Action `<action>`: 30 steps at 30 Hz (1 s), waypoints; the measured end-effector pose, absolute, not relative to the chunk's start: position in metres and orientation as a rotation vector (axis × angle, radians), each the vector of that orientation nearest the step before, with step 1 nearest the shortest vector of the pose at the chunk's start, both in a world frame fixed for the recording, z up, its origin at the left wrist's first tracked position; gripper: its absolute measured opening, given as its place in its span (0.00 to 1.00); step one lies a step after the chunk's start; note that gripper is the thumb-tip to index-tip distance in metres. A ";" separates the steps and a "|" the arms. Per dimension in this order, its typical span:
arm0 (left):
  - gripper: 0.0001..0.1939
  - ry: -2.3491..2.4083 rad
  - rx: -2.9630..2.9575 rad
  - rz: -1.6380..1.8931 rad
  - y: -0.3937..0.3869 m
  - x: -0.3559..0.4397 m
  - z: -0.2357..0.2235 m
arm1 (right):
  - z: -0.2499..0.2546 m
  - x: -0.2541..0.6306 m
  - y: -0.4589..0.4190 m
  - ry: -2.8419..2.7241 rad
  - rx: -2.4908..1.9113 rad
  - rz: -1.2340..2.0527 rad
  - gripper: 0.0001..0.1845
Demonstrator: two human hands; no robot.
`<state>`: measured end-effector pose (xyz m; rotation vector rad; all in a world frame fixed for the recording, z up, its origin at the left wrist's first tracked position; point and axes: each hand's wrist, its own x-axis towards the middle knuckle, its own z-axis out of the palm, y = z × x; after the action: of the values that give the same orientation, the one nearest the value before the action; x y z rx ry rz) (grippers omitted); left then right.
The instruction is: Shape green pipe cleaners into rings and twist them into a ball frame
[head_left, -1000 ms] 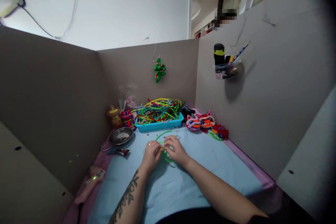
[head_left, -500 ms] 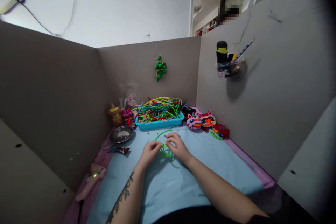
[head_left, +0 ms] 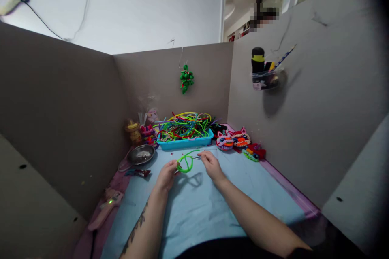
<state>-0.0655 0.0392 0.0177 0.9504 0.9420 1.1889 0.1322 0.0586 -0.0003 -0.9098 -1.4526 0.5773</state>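
Observation:
My left hand (head_left: 168, 174) pinches a bright green cord (head_left: 186, 170), which curves into open loops to the right of the fingers. My right hand (head_left: 210, 164) grips a slim silver crochet hook (head_left: 196, 157). Its tip points left and meets the green loop. The hands are apart, with the loops between them. A free end of the cord arcs up past the hook. The loops are held above the light blue table cover (head_left: 209, 210) and cast a shadow on it.
A blue tray (head_left: 185, 143) heaped with colourful cords stands at the back. Left of it are a metal dish (head_left: 141, 155) with small white bits and a yellow-lidded jar (head_left: 133, 133). Crocheted pieces (head_left: 225, 141) lie at right. Grey panels (head_left: 170, 77) enclose the table.
My hands have moved apart, the left one going left and down, the right one shifting right. The green cord has opened from a bunch into wider loops, and more of the hook shows.

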 end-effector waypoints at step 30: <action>0.05 1.322 2.587 1.051 0.021 -0.051 0.020 | 0.009 0.115 0.028 -2.083 -0.924 -0.248 0.07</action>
<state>-0.0514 0.0209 0.0198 2.5871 1.3220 1.0515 0.1153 0.0278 0.0085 -0.9241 -2.0828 -0.2479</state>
